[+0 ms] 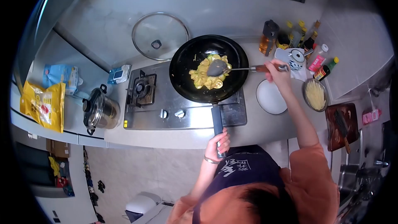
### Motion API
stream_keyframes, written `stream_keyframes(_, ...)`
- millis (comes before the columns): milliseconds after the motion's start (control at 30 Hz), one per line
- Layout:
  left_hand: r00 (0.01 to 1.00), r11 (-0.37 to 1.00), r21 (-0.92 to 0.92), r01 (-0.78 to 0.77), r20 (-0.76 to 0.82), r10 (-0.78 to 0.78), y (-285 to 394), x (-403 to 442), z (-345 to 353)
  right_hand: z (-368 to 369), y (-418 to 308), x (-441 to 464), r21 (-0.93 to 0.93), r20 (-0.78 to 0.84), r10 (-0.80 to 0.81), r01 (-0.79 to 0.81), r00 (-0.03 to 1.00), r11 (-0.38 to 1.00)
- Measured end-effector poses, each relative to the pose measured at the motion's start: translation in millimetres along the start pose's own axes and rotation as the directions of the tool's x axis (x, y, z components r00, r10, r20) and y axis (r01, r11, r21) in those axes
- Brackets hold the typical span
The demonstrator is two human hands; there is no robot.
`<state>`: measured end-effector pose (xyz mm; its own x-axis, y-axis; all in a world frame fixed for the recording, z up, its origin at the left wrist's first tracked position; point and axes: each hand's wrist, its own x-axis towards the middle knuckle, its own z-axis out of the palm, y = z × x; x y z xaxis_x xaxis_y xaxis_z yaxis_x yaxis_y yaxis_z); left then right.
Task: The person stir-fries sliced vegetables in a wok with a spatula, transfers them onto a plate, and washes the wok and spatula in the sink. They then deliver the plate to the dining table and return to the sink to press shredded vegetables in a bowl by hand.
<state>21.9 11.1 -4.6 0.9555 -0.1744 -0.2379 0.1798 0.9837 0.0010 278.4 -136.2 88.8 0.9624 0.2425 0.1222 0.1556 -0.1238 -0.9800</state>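
Observation:
A black wok [182, 76] sits over the right side of the gas stove, with yellow slices of food [206, 76], some green-edged, in its middle. My left hand [218, 144] is wrapped around the wok's long dark handle [217, 120]. Wooden-handled and metal-shafted, a wok spatula [217, 68] is held in my right hand [277, 73], at the wok's right side. Its broad head rests among the slices, and part of the food under it is hidden. Close below my right hand lies a white plate [271, 97].
Leaning on the back wall is a glass lid [159, 35]. A pressure cooker [99, 110] stands left of the stove [190, 118]. To the right are a bowl of pale strips [315, 95], several bottles [326, 68], and a cutting board [350, 120] with a knife [341, 123].

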Motion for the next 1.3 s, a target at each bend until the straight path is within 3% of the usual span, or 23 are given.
stream_keyframes(333, 1.000, 1.000, -0.023, 0.001, -0.012, -0.001, -1, -1, 0, -15, -6, -36, 0.106, -0.007, 0.035, -0.034, 0.999, 0.994)
stream_keyframes(400, 1.000, 1.000, -0.013, 0.002, -0.016, -0.002, -1, -1, 2, -11, -7, -35, 0.094, 0.007, 0.048, -0.048, 0.999, 0.994)
stream_keyframes(467, 1.000, 1.000, -0.001, -0.003, -0.024, 0.003, 1, -3, 3, -2, -11, -32, 0.115, -0.089, 0.041, -0.031, 0.995, 0.993)
stream_keyframes(567, 1.000, 1.000, -0.011, 0.002, -0.014, -0.002, -1, -1, 1, 29, -7, -28, 0.159, -0.055, 0.049, -0.040, 0.997, 0.986)
stream_keyframes(667, 1.000, 1.000, -0.018, 0.002, -0.004, -0.002, 0, -2, -1, 39, 2, -34, 0.111, 0.012, -0.009, 0.008, 1.000, 0.994)
stream_keyframes(833, 1.000, 0.999, -0.036, -0.002, 0.014, 0.003, 0, -2, -3, 13, -12, -46, 0.037, 0.000, 0.039, -0.039, 0.999, 0.999)
stream_keyframes(900, 1.000, 0.999, -0.038, -0.006, 0.023, 0.007, 1, -2, -3, 8, -16, -54, -0.208, -0.090, -0.164, 0.143, 0.982, 0.968)
stream_keyframes(967, 0.999, 0.999, -0.042, 0.000, 0.036, 0.002, 0, -2, -4, 10, -20, -60, -0.208, -0.064, -0.150, 0.134, 0.987, 0.969)
stream_keyframes(1033, 1.000, 0.999, -0.034, -0.005, 0.020, 0.006, 1, -2, -4, 16, -24, -60, -0.308, -0.038, -0.481, 0.448, 0.876, 0.840)
stream_keyframes(1067, 1.000, 1.000, -0.031, -0.008, 0.022, 0.009, 2, -1, -3, 15, -34, -64, -0.409, 0.035, -0.529, 0.495, 0.848, 0.767)
stream_keyframes(1100, 1.000, 0.999, -0.043, 0.000, 0.014, 0.001, 1, -3, -3, 18, -40, -67, -0.406, 0.036, -0.528, 0.495, 0.848, 0.768)
stream_keyframes(1200, 1.000, 0.999, -0.052, 0.006, 0.005, -0.006, 0, -2, -2, 22, -41, -67, -0.263, 0.260, -0.473, 0.533, 0.842, 0.804)
stream_keyframes(1300, 1.000, 0.999, -0.032, -0.004, -0.003, 0.004, -1, -3, 0, 28, -39, -63, -0.116, 0.194, -0.423, 0.449, 0.885, 0.886)
